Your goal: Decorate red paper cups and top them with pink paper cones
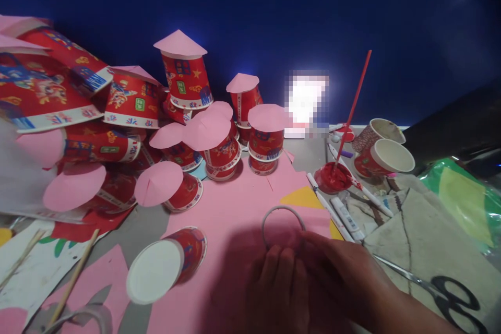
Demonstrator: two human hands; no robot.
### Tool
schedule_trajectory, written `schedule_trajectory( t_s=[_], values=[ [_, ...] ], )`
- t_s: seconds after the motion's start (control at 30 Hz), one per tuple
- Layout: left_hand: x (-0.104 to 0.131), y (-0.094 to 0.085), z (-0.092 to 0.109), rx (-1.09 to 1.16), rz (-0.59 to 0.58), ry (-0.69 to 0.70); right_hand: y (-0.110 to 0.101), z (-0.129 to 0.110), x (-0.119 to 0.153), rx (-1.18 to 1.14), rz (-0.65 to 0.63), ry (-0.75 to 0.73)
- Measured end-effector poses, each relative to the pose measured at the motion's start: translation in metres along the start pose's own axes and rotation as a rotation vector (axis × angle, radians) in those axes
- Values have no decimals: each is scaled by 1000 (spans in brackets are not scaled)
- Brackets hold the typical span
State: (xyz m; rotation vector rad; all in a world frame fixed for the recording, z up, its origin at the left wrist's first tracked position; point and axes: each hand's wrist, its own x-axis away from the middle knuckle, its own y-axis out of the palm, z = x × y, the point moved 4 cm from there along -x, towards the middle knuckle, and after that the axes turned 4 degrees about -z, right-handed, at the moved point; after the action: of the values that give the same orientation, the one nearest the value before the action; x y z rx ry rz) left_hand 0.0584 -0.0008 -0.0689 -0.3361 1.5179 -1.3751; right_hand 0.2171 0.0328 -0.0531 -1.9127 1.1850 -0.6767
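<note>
The step in hand seems to be holding 1 thin ring on the pink paper, perhaps as a guide for a round outline. The ring lies in front of the person, right of the bare cup. The left hand has its fingers pressed together side by side at the ring's near edge; the right hand reaches its right edge. Both sit in shadow, so whether either grip pinches the ring, I cannot tell. The next move seems to call for keeping the ring flat and unshifted under both hands; a slip could spoil a round shape. Scissors lie at the right, apart from the hands, and a pot of red paint stands beyond the ring with 1 red stick in it. As for writing, the coned cups, such as the tall cup, carry a small green label with marks too small to read; the white tube bears dark print, also illegible. No brand can be made out.
</note>
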Motion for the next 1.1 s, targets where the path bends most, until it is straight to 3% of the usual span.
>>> schedule_trajectory(
  t_s=[0.33, 0.57, 0.73, 1.1],
  values=[
    [-17, -22, 3, 72, 41, -104, -14, -9, -4, 115, 62, -158],
    [-18, -20, 8, 118, -50, -131, -12, -3, 2, 105, 61, -141],
    [-13, -12, 10, 57, -126, -69, -14, -4, -1, 96, 14, -112],
    [-9, -12, 6, 55, 18, -131, -13, -13, -5, 98, 65, -145]
  ],
)
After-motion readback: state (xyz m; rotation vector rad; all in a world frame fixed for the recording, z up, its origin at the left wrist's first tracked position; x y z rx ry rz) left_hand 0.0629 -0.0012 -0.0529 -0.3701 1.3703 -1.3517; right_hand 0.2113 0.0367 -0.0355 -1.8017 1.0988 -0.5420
